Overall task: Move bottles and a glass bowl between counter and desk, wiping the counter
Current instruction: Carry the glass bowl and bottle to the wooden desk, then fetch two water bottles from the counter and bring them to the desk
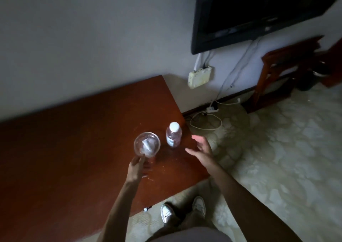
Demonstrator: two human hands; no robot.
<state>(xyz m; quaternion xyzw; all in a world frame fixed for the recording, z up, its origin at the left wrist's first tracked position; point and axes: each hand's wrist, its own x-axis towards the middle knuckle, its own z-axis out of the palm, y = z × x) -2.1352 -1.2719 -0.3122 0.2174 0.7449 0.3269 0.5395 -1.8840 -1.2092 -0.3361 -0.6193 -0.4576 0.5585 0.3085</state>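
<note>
Glass bowl on brown desk, bottle upright just beside at 3 o'clock. Left hand at bowl's 6 o'clock rim, fingers loose, grip unclear. Right hand spread, empty, near bottle.

one glass bowl and one bottle with a white cap are on one brown table. two hands, left and right. two white shoes. one tv. one wooden chair.
</note>
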